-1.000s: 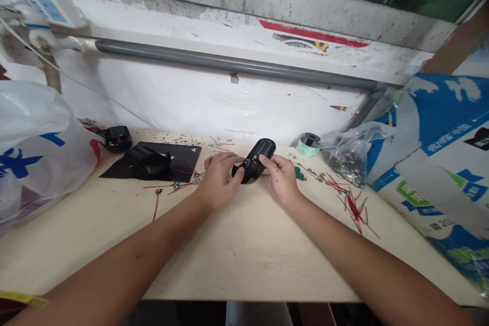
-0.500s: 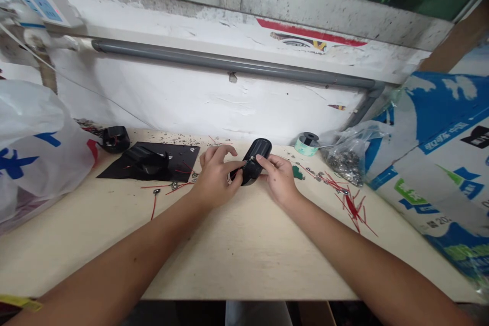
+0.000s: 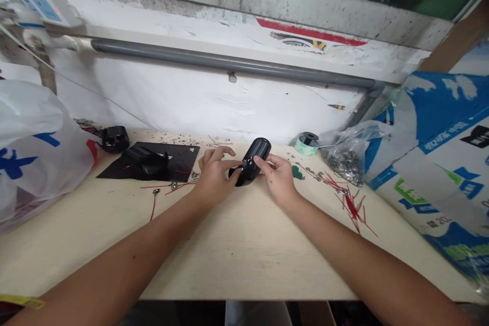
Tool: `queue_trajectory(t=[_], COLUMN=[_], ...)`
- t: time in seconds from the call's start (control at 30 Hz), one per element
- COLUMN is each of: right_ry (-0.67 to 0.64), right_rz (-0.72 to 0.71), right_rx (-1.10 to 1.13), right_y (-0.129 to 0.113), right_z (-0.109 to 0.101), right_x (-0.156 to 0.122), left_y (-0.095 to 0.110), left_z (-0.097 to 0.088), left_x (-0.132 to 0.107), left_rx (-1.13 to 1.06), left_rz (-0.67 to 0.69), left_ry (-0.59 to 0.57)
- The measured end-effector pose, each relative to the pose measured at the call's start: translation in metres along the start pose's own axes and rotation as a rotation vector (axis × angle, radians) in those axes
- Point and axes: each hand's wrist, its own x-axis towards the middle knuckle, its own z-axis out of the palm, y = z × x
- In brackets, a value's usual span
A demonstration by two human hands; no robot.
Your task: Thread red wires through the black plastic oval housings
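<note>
A glossy black plastic housing with rounded ends (image 3: 259, 148) is tilted above the tabletop between my hands. My right hand (image 3: 281, 179) grips its right side, thumb on the upper face and fingers curled beneath. On the lower left end, my left hand (image 3: 214, 175) has thumb and forefinger closed at the housing, the other fingers raised. Small metallic bits (image 3: 245, 163) show at the housing's middle, by the left fingertip; their exact shape is too small to tell.
At left, another black plastic part (image 3: 147, 160) lies on a black sheet (image 3: 114, 169), near a black housing (image 3: 115, 138). Red wires (image 3: 353, 206), a tape roll (image 3: 305, 145) and a bag of metal parts (image 3: 346, 160) lie right. A white bag (image 3: 34, 127) and a blue-white package (image 3: 431, 163) flank the table.
The housing has shifted very slightly, and my left thumb has drawn back a little to the left across its lower end. My right hand keeps its grip.
</note>
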Motion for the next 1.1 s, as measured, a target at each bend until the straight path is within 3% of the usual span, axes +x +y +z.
queue_trajectory(t=[0.37,0.6,0.83,1.1], right_ry=[0.009,0.013,0.024,-0.038], right_rz=[0.059,0.159,0.161,0.195], right_rx=[0.089,0.229,0.252,0.283], right_y=[-0.005,-0.006,-0.003,-0.001], right_z=[0.004,0.004,0.002,0.001], right_x=[-0.002,-0.001,0.002,0.003], left_y=[-0.003,0.005,0.008,0.008], left_z=[0.002,-0.005,-0.01,-0.013], left_x=[0.001,-0.003,-0.004,-0.005], left_rx=[-0.025,0.089,0.136,0.018], left_rz=[0.059,0.169,0.267,0.191], left_ry=[0.019,-0.071,-0.134,-0.023])
